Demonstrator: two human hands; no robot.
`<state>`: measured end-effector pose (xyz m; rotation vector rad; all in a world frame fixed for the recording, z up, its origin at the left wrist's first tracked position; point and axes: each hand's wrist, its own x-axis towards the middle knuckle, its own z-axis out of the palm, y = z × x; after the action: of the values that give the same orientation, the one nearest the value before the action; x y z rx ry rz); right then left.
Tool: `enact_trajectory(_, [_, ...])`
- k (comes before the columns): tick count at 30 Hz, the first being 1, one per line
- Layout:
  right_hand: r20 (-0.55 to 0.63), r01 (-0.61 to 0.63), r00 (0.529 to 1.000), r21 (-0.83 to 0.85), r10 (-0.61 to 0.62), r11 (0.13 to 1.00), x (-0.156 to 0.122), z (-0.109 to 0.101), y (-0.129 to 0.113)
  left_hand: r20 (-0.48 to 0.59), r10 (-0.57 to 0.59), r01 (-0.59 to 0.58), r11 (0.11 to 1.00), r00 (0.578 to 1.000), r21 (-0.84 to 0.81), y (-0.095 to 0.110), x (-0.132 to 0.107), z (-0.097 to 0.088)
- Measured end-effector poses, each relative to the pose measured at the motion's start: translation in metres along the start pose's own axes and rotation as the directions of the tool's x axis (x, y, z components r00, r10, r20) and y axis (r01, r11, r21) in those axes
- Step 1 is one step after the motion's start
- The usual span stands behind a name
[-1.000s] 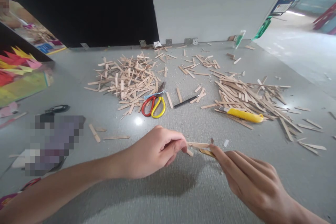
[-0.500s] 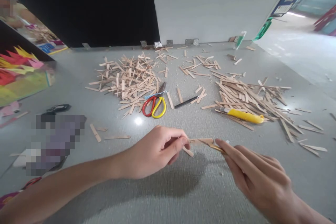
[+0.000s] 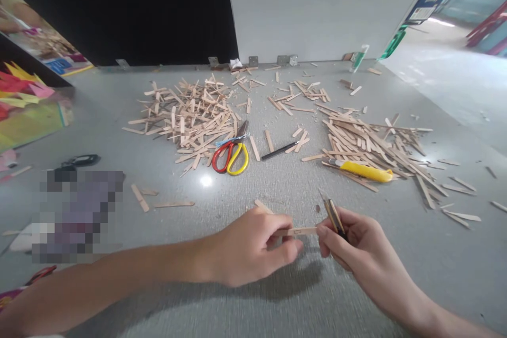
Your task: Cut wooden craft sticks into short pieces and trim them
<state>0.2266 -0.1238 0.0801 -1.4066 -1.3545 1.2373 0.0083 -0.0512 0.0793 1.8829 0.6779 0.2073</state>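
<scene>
Low in the middle of the view, my left hand (image 3: 247,248) is closed, pinching a short wooden stick (image 3: 300,231) that lies level between both hands. My right hand (image 3: 350,245) touches the stick's other end with its fingertips and is closed on a thin dark-bladed cutter (image 3: 334,216) that points up and away. Another stick piece (image 3: 263,206) pokes out behind my left hand's knuckles. Both hands hover just above the grey tabletop (image 3: 277,296).
Piles of wooden sticks lie at the back left (image 3: 190,116) and at the right (image 3: 376,142). Red-and-yellow scissors (image 3: 229,156), a black pen (image 3: 279,151) and a yellow utility knife (image 3: 364,170) lie between them. Coloured paper (image 3: 24,105) is at the far left.
Both hands drew nearer to me. My right hand curled shut and the cutter in it tilted up from lying along the stick. A stick piece now shows behind the left hand.
</scene>
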Motion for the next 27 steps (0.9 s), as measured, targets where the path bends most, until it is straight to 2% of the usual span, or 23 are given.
enact_trajectory(3, [0.012, -0.005, 1.0, 0.015, 0.004, 1.0, -0.002, 0.002, 0.002, -0.014, 0.007, -0.006, 0.999, 1.0, 0.044, -0.001, -0.001, 0.003])
enact_trajectory(9, [-0.002, 0.017, 1.0, 0.002, -0.017, 1.0, 0.0, 0.002, 0.002, 0.046, 0.001, -0.004, 0.998, 0.999, 0.064, 0.003, -0.003, -0.003])
enact_trajectory(13, [-0.099, 0.148, 0.983, -0.052, -0.152, 0.988, -0.003, 0.0, 0.004, -0.044, -0.01, 0.009, 1.0, 0.999, -0.017, 0.008, -0.006, -0.01])
enact_trajectory(16, [-0.077, 0.295, 0.944, -0.244, -0.322, 0.924, -0.011, -0.004, 0.007, -0.131, -0.049, 0.036, 0.994, 0.99, -0.102, 0.011, -0.009, -0.014])
enact_trajectory(19, [-0.041, 0.447, 0.855, -0.447, -0.517, 0.775, -0.019, -0.005, 0.01, -0.167, -0.043, 0.022, 0.992, 0.985, -0.127, 0.013, -0.013, -0.014])
enact_trajectory(21, [-0.022, 0.503, 0.799, -0.524, -0.601, 0.688, -0.023, -0.005, 0.011, -0.172, -0.026, 0.006, 0.993, 0.985, -0.115, 0.014, -0.015, -0.013])
enact_trajectory(23, [-0.011, 0.526, 0.766, -0.564, -0.643, 0.637, -0.024, -0.004, 0.012, -0.162, -0.01, -0.007, 0.995, 0.987, -0.102, 0.015, -0.015, -0.012])
enact_trajectory(27, [-0.009, 0.519, 0.76, -0.594, -0.65, 0.615, -0.024, -0.001, 0.012, -0.159, 0.019, -0.031, 0.997, 0.987, -0.072, 0.017, -0.016, -0.011])
